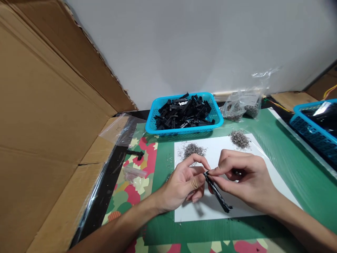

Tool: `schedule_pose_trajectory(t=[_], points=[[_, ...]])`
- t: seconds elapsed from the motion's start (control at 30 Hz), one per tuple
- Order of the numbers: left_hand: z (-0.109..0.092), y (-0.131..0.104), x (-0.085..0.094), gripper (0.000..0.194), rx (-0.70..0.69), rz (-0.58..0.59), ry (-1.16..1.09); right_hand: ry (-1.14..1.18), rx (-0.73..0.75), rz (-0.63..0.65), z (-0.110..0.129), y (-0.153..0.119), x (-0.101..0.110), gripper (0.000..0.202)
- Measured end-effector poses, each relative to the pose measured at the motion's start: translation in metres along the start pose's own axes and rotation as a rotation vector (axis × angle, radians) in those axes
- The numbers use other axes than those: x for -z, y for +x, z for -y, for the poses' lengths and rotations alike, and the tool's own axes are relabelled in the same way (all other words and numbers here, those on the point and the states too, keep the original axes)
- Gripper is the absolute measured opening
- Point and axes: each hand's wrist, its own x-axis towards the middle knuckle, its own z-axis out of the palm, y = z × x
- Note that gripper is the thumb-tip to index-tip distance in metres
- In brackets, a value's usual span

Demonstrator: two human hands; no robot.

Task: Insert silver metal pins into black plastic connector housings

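A long, thin black plastic part [218, 194] slants over the white sheet, its far end between both hands. My left hand [188, 181] grips that end with thumb and fingers. The fingertips of my right hand [240, 172] are pinched against the same end; any small piece between them is too small to make out. Just beyond my left hand lies a pile of small metal pieces [195, 150]. A second pile of small metal pieces [240, 139] sits past my right hand.
A blue basket [184, 130] full of black plastic parts stands at the back. Clear bags [240, 105] with metal pieces are beside it. Another blue basket [313, 131] is at right. Cardboard [52, 105] walls the left side. One black part [135, 153] lies on the patterned cover.
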Motion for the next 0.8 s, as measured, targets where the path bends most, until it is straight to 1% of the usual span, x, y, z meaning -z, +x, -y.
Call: schedule_pose_trajectory(t=[0.13,0.3,0.4,0.5,0.67,0.73,0.8], points=[[0.001,-0.001,0.001,0.040,0.022,-0.021,0.017,-0.033,0.043,0.028,-0.002,0.000,0.001,0.010],[0.001,0.000,0.001,0.040,0.004,-0.028,0.009,-0.077,0.169,0.122,-0.006,0.000,0.006,0.019],[0.001,0.000,0.001,0.041,0.005,-0.026,0.021,-0.061,0.176,0.140,-0.007,-0.001,0.007,0.019],[0.002,-0.001,0.001,0.041,-0.003,-0.036,0.054,-0.025,0.121,0.164,-0.005,0.000,0.008,0.021],[0.001,-0.001,-0.002,0.036,-0.031,-0.104,0.101,0.055,-0.140,0.238,-0.001,0.003,0.016,0.018],[0.000,-0.002,-0.004,0.035,-0.049,-0.129,0.115,0.052,-0.177,0.254,-0.001,0.004,0.020,0.018],[0.000,-0.002,-0.006,0.035,-0.068,-0.139,0.128,0.034,-0.167,0.265,-0.003,0.004,0.023,0.019]])
